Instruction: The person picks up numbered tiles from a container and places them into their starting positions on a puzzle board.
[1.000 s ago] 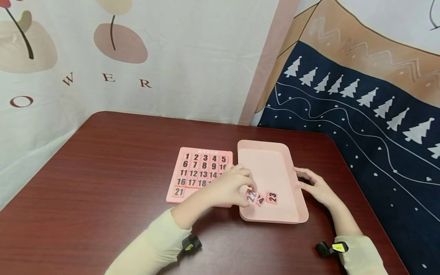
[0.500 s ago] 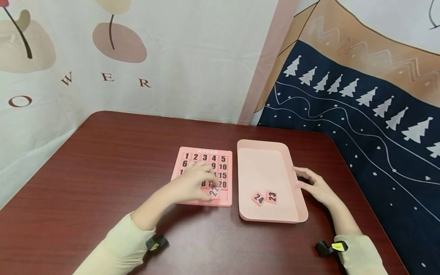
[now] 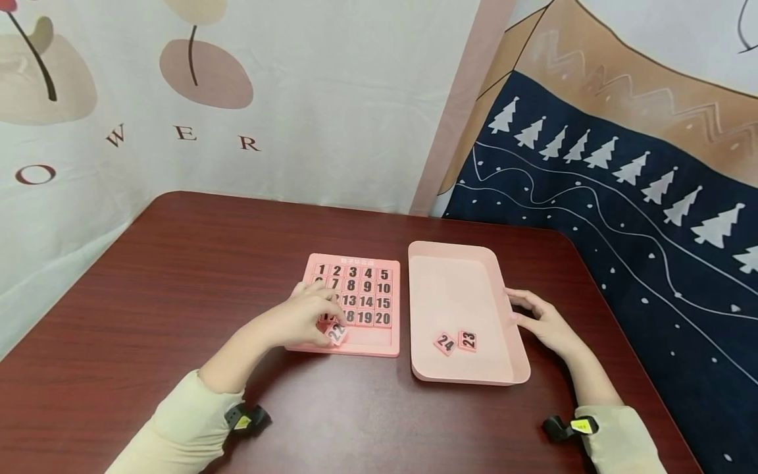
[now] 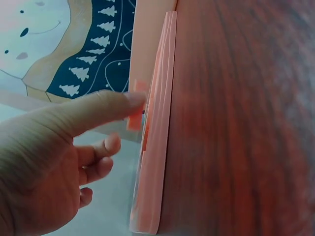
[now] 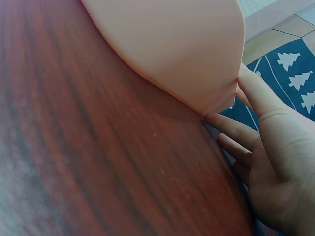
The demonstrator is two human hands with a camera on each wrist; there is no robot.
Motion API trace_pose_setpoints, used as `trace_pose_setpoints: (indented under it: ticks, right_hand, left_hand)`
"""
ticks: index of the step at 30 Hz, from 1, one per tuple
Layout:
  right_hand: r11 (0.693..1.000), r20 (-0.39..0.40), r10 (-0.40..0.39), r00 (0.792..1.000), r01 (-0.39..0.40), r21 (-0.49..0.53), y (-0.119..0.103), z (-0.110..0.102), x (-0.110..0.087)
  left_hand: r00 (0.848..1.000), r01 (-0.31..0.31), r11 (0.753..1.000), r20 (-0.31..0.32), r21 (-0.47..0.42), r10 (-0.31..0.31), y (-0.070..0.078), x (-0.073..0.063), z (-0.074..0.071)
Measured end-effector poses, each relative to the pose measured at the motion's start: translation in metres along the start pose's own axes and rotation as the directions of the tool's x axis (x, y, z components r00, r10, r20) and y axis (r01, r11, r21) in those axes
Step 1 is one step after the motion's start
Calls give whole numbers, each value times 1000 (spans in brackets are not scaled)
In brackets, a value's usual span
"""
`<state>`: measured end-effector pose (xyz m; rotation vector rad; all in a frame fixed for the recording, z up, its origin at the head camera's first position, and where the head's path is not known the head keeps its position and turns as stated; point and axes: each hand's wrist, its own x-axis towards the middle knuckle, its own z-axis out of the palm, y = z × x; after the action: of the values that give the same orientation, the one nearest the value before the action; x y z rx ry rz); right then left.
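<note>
My left hand point(image 3: 299, 318) pinches a small square number tile marked 22 point(image 3: 336, 333) between thumb and finger, tilted, over the bottom row of the pink number board point(image 3: 370, 341). In the left wrist view the tile point(image 4: 135, 105) shows edge-on at the thumb tip, close beside the board point(image 4: 156, 187). Rows of tiles from 1 to 20 fill the upper part of the board; the hand hides some of them. My right hand point(image 3: 547, 326) touches the right outer side of the pink tray point(image 3: 456, 283). Its thumb point(image 5: 263, 96) rests at the tray's rim point(image 5: 187, 54), fingers fairly straight.
Inside the tray, near its front, lie tile 24 point(image 3: 445, 343) and tile 23 point(image 3: 468, 340). Board and tray stand side by side on the dark red wooden table point(image 3: 237, 230), with a narrow gap between them. Printed cloths point(image 3: 331, 99) hang behind the table and along its right.
My left hand has carried tile 22 leftward out of the tray and across to the lower left of the board. Tiles 24 and 23 stay put, and my right hand has hardly moved.
</note>
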<state>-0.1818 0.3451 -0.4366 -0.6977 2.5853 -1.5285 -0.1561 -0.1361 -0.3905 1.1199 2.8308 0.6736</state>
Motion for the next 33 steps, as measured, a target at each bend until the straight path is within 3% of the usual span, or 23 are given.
trace_pose_setpoints:
  ticks: [6,14,24,28,33]
  right_hand:
    - [1000,2,-3,1000,3,4,0,0,0]
    - [1000,0,11,1000,-11,-10,0,0,0]
    - [1000,-3,10,1000,-10,-16,1,-1,0]
    - [1000,4,-2,1000,2,-6,2,0,0]
    - [1000,4,-7,1000,7,-5,3,-1,0]
  left_hand:
    - [999,38,999,0,7,-38,-6,-1,1]
    - [1000,5,1000,-14,3,-5,-14,-2,0]
    - [999,9,1000,52,4,-9,-17,-3,-5]
    - [999,37,999,7,3,-37,-13,-3,-6]
    - [988,132,989,-90,68,-126,0,-2,-4]
